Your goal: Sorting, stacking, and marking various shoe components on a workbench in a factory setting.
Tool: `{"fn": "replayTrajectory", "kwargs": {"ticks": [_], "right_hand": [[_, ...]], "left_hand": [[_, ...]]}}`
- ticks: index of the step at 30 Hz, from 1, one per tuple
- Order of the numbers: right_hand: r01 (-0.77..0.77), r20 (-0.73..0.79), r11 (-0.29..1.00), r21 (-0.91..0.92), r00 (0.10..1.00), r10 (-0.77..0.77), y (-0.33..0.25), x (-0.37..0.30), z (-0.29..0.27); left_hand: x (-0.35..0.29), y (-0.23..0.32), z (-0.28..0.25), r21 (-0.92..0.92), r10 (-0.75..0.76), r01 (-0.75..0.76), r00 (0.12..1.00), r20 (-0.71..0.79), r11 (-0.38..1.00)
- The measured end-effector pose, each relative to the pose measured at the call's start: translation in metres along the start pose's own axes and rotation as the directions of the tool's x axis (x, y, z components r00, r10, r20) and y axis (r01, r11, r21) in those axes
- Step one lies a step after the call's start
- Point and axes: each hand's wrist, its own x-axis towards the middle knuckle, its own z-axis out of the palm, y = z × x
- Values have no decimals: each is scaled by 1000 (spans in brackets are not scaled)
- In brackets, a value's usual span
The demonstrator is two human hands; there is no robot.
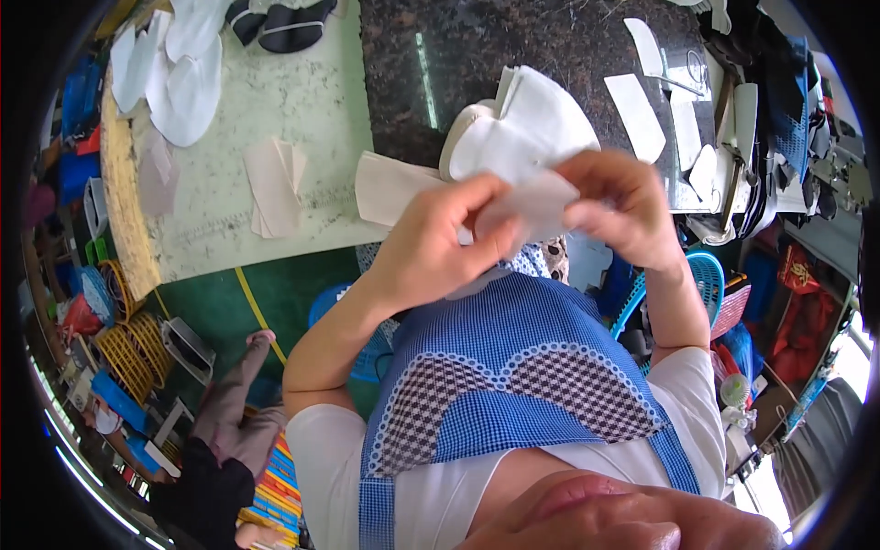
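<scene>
Between my two hands is a small pale cut piece (530, 207), thin and blurred by motion; it looks like fabric or soft sheet. My left hand (438, 240) pinches its left side between thumb and fingers. My right hand (625, 209) has its thumb and curled fingers on the right side. Just beyond them, a stack of white curved pieces (522, 128) lies on the dark stone slab (550, 37). A flat stack of cream strips (392, 186) sits beside my left hand, partly hidden by it.
Farther left on the pale tabletop (211, 229) lie beige strips (275, 188), white rounded pieces (188, 87) and black pieces (298, 27). White cut pieces (634, 119) are spread at the right. A blue basket (706, 275) stands by my right arm. Another person (225, 440) is behind at left.
</scene>
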Motion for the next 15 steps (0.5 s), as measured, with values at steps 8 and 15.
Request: {"fn": "replayTrajectory", "kwargs": {"ticks": [8,15], "right_hand": [[-108,11,981,-161,994,111,8,40,3],[-81,-64,900,-429,996,59,30,72,14]], "left_hand": [[-17,-11,-2,-192,-307,268,928,-213,944],[0,-34,-5,72,-174,222,895,-412,973]]}}
